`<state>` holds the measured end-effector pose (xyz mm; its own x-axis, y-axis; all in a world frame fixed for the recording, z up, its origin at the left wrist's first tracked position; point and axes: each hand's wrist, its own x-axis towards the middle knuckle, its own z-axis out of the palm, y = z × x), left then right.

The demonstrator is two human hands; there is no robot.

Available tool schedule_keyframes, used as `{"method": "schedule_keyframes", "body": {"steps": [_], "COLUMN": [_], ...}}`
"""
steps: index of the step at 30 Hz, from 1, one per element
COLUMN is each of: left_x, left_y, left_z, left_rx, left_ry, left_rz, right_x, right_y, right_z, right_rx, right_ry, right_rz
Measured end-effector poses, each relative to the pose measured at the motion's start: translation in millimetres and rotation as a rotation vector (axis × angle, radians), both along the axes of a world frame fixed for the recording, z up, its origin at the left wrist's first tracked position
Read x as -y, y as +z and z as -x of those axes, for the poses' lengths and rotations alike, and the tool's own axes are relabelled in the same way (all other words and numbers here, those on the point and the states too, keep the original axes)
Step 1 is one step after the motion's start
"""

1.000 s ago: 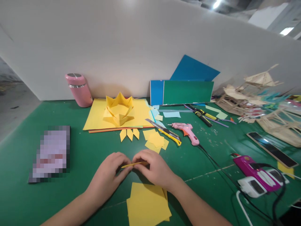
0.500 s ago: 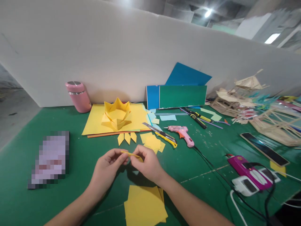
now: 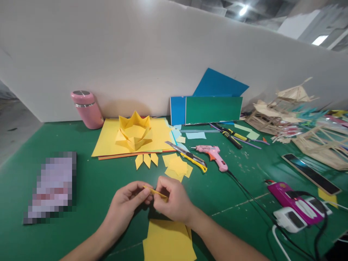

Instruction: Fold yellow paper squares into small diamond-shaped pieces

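Note:
Between both hands is a small folded piece of yellow paper (image 3: 155, 192), held above the green table. My left hand (image 3: 132, 199) pinches its left end between thumb and fingers. My right hand (image 3: 172, 197) grips the other end, fingers curled over it. Just below the hands lies a stack of yellow paper squares (image 3: 170, 241). Beyond them sit several folded yellow paper petals (image 3: 146, 160) and a loose pile of small yellow squares (image 3: 177, 166). Farther back, a folded yellow paper crown-like ring (image 3: 134, 132) rests on yellow sheets (image 3: 104, 143).
A box cutter (image 3: 190, 158) and a pink glue gun (image 3: 213, 154) lie right of centre, the gun's cord trailing to a magenta power strip (image 3: 292, 201). A phone (image 3: 310, 173) and wooden stick models (image 3: 274, 112) are at right. A pink flask (image 3: 87, 110) stands back left.
Both hands sit slightly lower in the view, still on the folded yellow paper. My right fingers have curled further around its right end. The view has shifted slightly.

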<state>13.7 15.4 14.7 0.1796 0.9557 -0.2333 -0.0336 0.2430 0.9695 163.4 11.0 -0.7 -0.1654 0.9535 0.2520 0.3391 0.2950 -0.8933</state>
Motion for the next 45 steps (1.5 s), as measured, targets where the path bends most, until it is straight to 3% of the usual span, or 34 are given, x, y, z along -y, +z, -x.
{"method": "schedule_keyframes", "body": {"steps": [7,16,28,39,45], "left_x": [3.2,-1.0,-2.4,-2.7,-2.7], "left_y": [0.9,-0.3,-2.0,-2.4,-0.8], "left_z": [4.7,4.0,3.9,3.9,2.0], "left_rx": [-0.058,-0.074,-0.104,-0.086,-0.028], "left_ry": [-0.024,-0.006,-0.001,-0.026,-0.018], "left_rz": [-0.030,-0.026,-0.043,0.007,0.044], "right_x": [1.2,0.5,1.1,1.9,2.3], "right_y": [0.5,1.4,-1.4,-1.6,-4.3], "right_z": [0.2,-1.5,-0.5,-2.0,-1.8], "right_rx": [-0.099,-0.059,0.122,0.141,0.223], "right_ry": [0.037,0.010,-0.021,-0.018,-0.045], "right_rz": [0.150,0.104,-0.137,-0.160,-0.336]}}
